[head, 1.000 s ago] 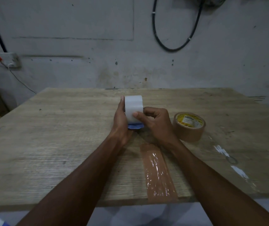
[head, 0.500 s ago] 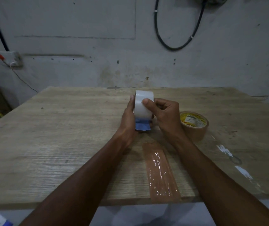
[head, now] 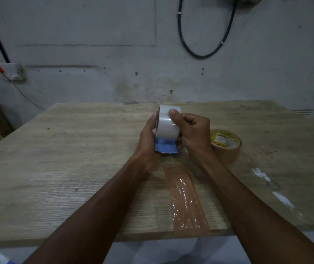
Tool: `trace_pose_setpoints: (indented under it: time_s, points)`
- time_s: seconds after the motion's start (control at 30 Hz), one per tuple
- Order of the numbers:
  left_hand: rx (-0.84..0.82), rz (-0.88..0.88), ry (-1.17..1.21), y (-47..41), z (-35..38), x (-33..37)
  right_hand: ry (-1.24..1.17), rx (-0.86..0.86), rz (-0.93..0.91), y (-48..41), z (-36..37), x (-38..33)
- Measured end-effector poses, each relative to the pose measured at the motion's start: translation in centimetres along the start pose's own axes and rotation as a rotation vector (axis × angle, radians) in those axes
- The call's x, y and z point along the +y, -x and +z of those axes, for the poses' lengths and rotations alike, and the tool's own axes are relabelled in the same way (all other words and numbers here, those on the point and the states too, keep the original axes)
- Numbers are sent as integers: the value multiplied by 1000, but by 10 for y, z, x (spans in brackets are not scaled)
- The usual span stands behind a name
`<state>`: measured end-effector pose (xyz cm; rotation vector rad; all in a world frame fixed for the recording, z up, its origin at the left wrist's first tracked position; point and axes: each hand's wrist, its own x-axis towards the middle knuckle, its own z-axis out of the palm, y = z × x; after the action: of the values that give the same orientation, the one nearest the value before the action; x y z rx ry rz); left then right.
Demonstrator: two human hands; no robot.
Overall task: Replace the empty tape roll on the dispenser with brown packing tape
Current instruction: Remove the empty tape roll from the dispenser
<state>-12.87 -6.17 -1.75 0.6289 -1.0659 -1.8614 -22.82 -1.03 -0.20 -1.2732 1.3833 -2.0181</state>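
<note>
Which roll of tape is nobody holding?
The brown roll, lying flat on the table. The left hand and right hand hold the white roll.

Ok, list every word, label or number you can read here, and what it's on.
Nothing is legible.
Brown tape roll: the yellow label carries dark print, too blurred to read.
White roll: no print visible.

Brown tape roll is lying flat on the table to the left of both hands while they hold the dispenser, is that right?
Not quite. The head view shows the brown tape roll lying flat on the table to the right of both hands, beside the right hand. The left hand and the right hand do hold the dispenser.
</note>
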Motion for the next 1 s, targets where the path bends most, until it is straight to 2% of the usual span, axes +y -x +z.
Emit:
trace_pose_setpoints:
  time_s: [0.13, 0.33, 0.57, 0.83, 1.0]
  points:
    - [42, -100, 91, -1, -2, 4, 58, -46, -10, 2, 2, 1]
    - [91, -71, 77, -8, -3, -1, 73, -57, 21, 3, 6, 3]
    - [57, -33, 38, -5, -3, 3, 125, -208, -52, 11, 3, 10]
    - [99, -75, 59, -11, -8, 2, 171, -146, -67, 5, 0, 17]
    - [64, -74, 56, -10, -6, 3, 175, -305, -61, 5, -3, 15]
